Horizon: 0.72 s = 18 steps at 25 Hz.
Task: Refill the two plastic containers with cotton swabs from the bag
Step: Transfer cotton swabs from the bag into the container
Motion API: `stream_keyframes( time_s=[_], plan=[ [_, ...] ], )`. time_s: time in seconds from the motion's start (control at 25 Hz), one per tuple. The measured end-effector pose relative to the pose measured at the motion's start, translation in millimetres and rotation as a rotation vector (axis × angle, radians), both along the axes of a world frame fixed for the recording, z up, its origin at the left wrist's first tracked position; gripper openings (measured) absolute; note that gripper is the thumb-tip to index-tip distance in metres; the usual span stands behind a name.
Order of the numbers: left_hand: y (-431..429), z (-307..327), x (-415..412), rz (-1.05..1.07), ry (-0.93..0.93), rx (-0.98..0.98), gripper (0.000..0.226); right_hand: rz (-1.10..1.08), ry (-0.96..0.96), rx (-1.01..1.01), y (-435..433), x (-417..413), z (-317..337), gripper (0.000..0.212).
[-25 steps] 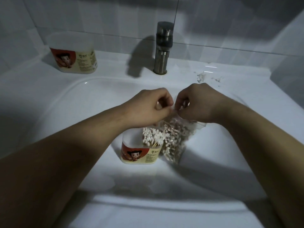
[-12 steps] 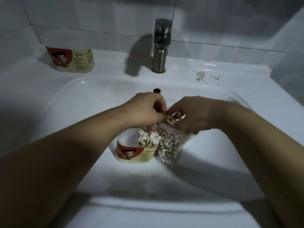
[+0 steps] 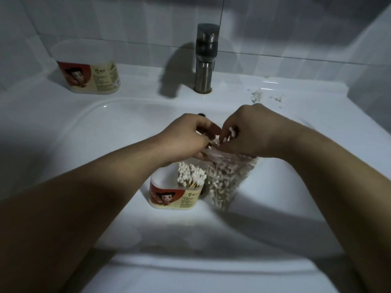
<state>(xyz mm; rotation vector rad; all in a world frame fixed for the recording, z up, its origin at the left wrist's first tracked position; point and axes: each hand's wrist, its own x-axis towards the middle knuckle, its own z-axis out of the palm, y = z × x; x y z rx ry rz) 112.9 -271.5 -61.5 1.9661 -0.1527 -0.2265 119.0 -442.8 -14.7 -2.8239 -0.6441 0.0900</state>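
Over the sink basin [image 3: 63, 144], the left hand [image 3: 186, 140] pinches the rim of the clear bag [image 3: 228, 178], while the right hand [image 3: 249, 132], fingers dipped into the bag's mouth, grips a few cotton swabs [image 3: 231, 132]. Just below the left hand stands a part-filled container [image 3: 175, 195], touching the bag. The second container [image 3: 91, 77] sits well off, beyond the left hand, on the sink's back ledge.

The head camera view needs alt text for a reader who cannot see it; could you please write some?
Two bare hands, left hand and right hand, hold open a clear plastic bag of cotton swabs over a white sink basin, beside a partly filled labelled plastic container. A second labelled container stands by the metal tap.
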Motion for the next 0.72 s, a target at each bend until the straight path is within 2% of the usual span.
stream_keyframes(
  time_s=[0.12, 0.2, 0.24, 0.32, 0.36, 0.48, 0.6, 0.72],
  plan=[
    [4.8, 0.3, 4.3, 0.012, -0.085, 0.133, 0.038, -0.007, 0.018, 0.206, 3.0, -2.4, 0.7, 0.009],
    [9.0, -0.2, 4.8, 0.017, -0.252, 0.296, 0.041, -0.042, 0.046, 0.341, 1.1, -0.9, 2.8, 0.013],
    [9.0, 0.6, 4.2, 0.048, -0.365, 0.308, 0.045, -0.067, 0.074, 0.387, -0.2, 0.5, 3.3, 0.013],
    [3.9, 5.6, 0.6, 0.115, -0.583, 0.156, 0.051, -0.089, 0.113, 0.378, -1.3, 2.7, 1.4, 0.014],
    [0.1, 9.1, -1.1, 0.127, -0.625, 0.027, 0.053, -0.092, 0.125, 0.347, -0.4, 3.3, -1.1, 0.015],
    [-13.6, 16.0, -6.2, 0.077, -0.461, -0.27, 0.059, -0.089, 0.221, 0.401, 3.9, 1.6, -6.2, 0.018],
    [-15.2, 12.2, -6.9, 0.01, -0.21, -0.264, 0.053, -0.061, 0.305, 0.543, 3.2, 0.3, -2.7, 0.015],
    [-12.9, 6.8, -4.7, -0.038, -0.086, -0.193, 0.048, -0.086, 0.295, 0.673, -1.4, 3.8, 2.6, 0.011]
  ],
)
